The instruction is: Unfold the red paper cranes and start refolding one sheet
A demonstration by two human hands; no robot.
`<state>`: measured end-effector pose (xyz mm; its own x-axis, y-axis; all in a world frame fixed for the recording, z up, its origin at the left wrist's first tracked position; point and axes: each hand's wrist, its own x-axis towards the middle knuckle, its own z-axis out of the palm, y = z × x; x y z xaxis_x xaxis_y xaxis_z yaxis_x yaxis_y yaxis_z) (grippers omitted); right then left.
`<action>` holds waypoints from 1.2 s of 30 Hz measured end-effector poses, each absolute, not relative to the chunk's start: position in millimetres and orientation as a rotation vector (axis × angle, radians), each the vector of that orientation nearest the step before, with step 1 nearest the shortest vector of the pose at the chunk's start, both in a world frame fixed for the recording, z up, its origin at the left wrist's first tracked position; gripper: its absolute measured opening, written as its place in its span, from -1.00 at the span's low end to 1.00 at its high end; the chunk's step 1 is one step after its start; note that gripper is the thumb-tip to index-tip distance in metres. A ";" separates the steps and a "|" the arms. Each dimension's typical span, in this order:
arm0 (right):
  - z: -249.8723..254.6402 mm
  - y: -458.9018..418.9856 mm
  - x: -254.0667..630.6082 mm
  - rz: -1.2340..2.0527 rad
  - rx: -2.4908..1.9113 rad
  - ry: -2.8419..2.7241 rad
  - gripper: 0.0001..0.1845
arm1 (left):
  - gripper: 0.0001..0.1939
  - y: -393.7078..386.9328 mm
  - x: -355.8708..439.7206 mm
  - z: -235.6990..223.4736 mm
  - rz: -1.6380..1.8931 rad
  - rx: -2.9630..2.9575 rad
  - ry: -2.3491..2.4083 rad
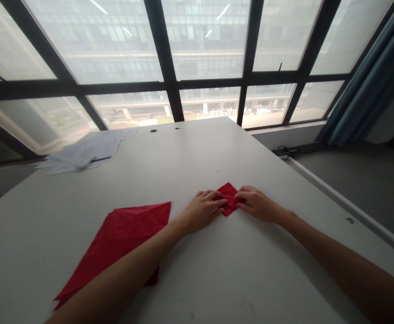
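Observation:
A small folded square of red paper lies on the white table, one corner toward the window and crease lines across its face. My left hand grips its left corner, fingers bent over the edge and thumb on top. At the opposite corner, my right hand pinches the paper between thumb and fingers. The fingertips hide both side corners. Left of my left forearm rests a larger piece of red paper, creased and in loose layers; the forearm covers part of it.
The white table reaches to the framed windows. Loose white sheets with a dark pen lie at the far left. Two small dark spots mark the far edge. A white rail and a blue curtain are on the right.

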<state>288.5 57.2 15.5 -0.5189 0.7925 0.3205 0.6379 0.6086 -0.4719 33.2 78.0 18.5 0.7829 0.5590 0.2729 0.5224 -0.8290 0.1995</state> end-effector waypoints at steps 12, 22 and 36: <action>14.8 61.9 299.4 0.334 -1.072 -2.369 -0.63 | -0.67 81.5 31.1 18.0 0.500 2.834 0.813; 19.1 46.9 276.5 0.169 -1.090 -2.438 -0.71 | -0.70 76.9 29.9 28.2 0.503 2.838 0.678; 20.9 44.8 273.7 0.151 -1.155 -2.472 -0.79 | -0.51 100.5 12.4 0.9 0.432 2.843 1.225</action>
<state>273.7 44.8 20.9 -0.5754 0.7549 0.3149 0.7110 0.6519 -0.2637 12.4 100.5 0.9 0.6546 0.7151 0.2454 0.7107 -0.6927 0.1230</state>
